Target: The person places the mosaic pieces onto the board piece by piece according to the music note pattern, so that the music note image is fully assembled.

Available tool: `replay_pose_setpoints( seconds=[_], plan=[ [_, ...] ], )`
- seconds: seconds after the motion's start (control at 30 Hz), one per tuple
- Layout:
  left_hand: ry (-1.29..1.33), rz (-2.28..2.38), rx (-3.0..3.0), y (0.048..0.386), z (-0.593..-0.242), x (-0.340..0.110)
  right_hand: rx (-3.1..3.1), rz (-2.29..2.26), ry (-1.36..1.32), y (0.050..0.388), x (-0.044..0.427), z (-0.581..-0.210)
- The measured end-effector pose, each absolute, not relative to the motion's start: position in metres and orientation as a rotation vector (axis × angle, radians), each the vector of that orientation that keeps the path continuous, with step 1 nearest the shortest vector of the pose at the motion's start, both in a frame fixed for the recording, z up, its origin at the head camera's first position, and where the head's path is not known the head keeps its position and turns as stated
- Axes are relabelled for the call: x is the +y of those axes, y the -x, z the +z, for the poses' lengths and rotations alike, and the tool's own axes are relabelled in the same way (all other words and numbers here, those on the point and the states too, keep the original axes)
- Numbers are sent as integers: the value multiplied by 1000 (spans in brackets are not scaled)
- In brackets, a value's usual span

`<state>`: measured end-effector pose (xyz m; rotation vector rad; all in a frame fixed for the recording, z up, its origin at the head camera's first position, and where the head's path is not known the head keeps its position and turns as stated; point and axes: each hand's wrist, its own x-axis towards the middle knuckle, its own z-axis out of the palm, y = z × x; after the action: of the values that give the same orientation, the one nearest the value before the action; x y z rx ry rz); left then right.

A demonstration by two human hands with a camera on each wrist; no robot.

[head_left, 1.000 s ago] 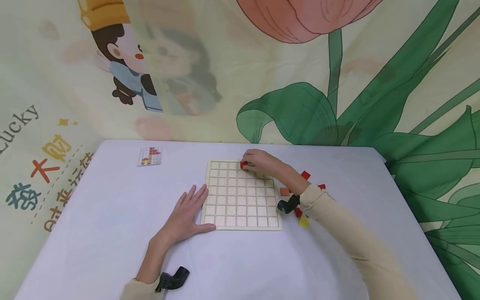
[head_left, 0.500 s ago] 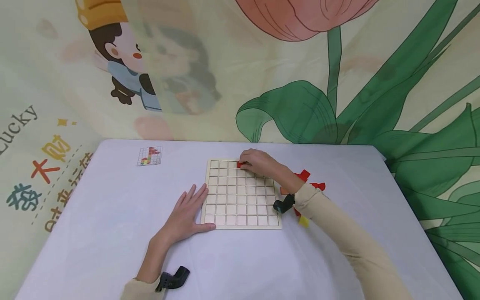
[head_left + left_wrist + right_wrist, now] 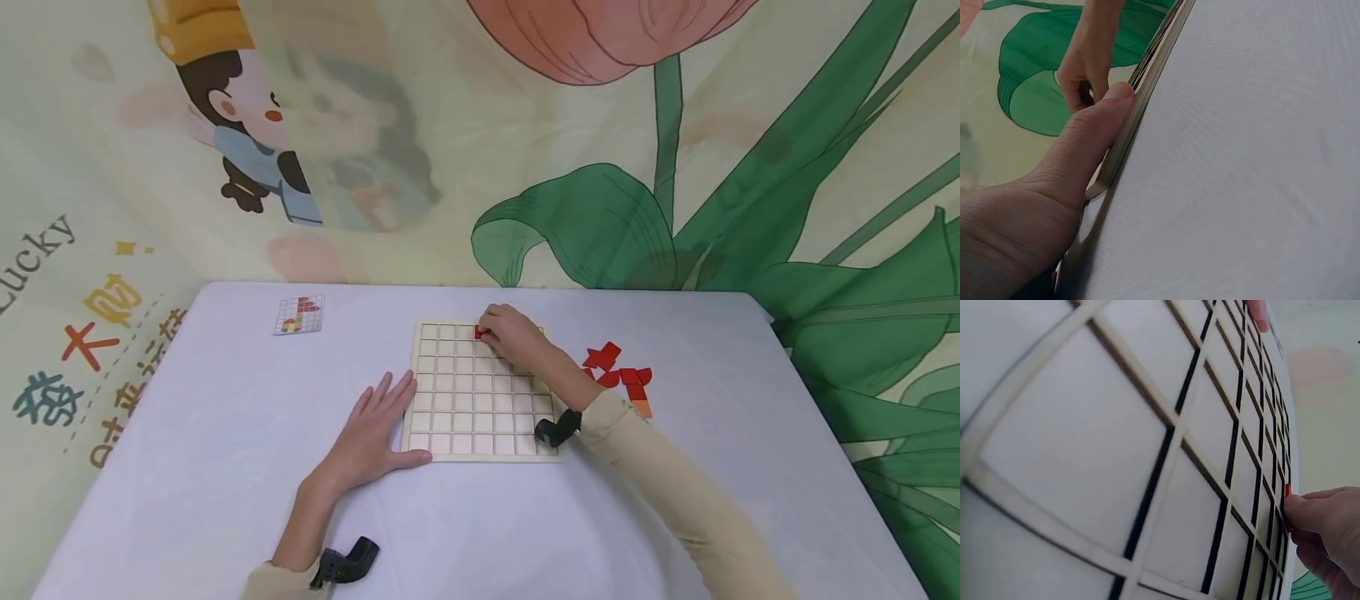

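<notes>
A pale wooden grid board (image 3: 453,402) lies on the white-covered table. My left hand (image 3: 367,437) rests at its left edge with fingers spread and straight; the thumb (image 3: 1094,125) presses on the near-left corner. At the far row of cells, my right hand (image 3: 516,335) pinches a small red tile (image 3: 477,332) between thumb and fingers. In the right wrist view only a sliver of this red tile (image 3: 1287,490) shows beside the fingertips, so whether it sits down in a cell I cannot tell. The other cells in view hold no tiles.
Several loose red pieces (image 3: 603,356) and an orange piece (image 3: 642,408) lie right of the board, partly behind the right forearm. A small printed card (image 3: 298,315) with a coloured grid pattern lies at the far left. A patterned cloth backdrop (image 3: 420,250) stands behind the table.
The red tile has shifted slightly left along the far row with my right hand. My right wrist has swung left and nearer, uncovering more red pieces and hiding the yellow one. My left hand stays put.
</notes>
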<state>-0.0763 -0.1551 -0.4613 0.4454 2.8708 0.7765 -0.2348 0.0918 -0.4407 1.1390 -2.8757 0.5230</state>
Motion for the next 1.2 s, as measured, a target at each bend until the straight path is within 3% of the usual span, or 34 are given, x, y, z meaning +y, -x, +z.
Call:
replay_pose_setpoints(
  seconds=[0.27,0.57,0.73,1.0,1.2],
  plan=[
    [-441,785,2866,76,-462,-154,-2953,497,-952,214,93,-432],
    [-437,778,2863,74,-461,-155,-2880,598,-931,114,127,-410],
    [-451,775,2871,76,-461,-154,-2914,538,-877,85,160,-416],
    [-464,757,2888,77,-465,-155,-2965,496,-757,78,208,-426],
    [-465,749,2892,77,-464,-155,-3014,413,-537,118,254,-424]
  ],
)
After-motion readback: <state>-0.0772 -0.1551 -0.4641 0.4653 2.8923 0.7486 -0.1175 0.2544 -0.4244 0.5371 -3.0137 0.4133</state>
